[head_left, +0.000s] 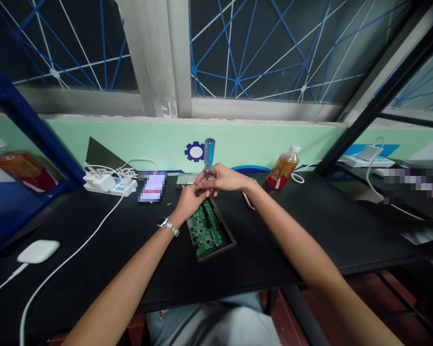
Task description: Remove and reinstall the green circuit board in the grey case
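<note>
A screwdriver (pixel 210 150) with a translucent blue handle stands nearly upright over the far end of a green circuit board (pixel 206 233). My right hand (pixel 223 178) is closed, its fingers around the lower part of the screwdriver. Just below and to the left, my left hand (pixel 190 203) has its fingers pinched together close to the shaft, above the board; what they grip is hidden. The board sits in a shallow dark metal casing (pixel 229 229) on the black table. Both hands cover the far end of the casing and the screwdriver's tip.
Behind the hands lies a flat, pale metal piece (pixel 185 179). Small screws (pixel 169 204) and a lit phone (pixel 152 186) are to the left. A power strip (pixel 110 183), white cables and a white charger (pixel 39 251) lie farther left. A drink bottle (pixel 283 167) stands at right.
</note>
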`<state>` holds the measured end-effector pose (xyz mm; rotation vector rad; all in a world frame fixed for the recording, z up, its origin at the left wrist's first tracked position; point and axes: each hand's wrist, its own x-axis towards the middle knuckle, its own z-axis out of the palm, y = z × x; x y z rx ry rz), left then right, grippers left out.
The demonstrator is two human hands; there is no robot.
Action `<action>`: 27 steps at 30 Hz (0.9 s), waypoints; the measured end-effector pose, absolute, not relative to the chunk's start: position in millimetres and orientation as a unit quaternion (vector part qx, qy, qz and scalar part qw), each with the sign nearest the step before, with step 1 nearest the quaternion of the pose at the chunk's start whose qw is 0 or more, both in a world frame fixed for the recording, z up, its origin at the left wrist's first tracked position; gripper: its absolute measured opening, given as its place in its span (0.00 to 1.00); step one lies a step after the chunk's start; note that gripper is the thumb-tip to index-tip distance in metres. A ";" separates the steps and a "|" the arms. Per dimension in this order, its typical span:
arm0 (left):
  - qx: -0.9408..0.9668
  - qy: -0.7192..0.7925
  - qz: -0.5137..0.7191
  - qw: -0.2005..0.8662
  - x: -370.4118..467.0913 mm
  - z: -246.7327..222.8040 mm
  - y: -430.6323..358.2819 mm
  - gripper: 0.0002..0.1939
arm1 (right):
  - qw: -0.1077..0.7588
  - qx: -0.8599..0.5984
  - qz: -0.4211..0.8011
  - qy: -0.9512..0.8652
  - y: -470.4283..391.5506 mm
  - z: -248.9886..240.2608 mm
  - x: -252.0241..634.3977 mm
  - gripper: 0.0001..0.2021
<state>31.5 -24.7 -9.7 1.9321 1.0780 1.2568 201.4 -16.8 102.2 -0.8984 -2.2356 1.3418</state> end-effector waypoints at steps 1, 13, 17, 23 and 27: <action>0.720 0.389 0.475 0.323 33.0 -10.1 -24.9 0.07 | 0.202 -0.328 0.469 -0.795 -15.5 100.9 201.3 0.12; 0.701 0.391 0.474 0.363 16.1 3.4 -31.9 0.12 | 0.233 -0.372 0.450 -0.778 -4.5 100.0 213.2 0.07; 0.720 0.391 0.471 0.328 18.3 1.8 -31.2 0.10 | 0.208 -0.345 0.469 -0.786 -9.2 100.5 209.1 0.10; 0.725 0.394 0.471 0.311 30.4 -5.2 -29.1 0.08 | 0.193 -0.300 0.481 -0.801 -15.4 99.1 200.8 0.12; 0.706 0.367 0.475 0.375 31.1 -3.8 -31.2 0.11 | 0.237 -0.344 0.434 -0.798 -13.2 98.6 202.5 0.10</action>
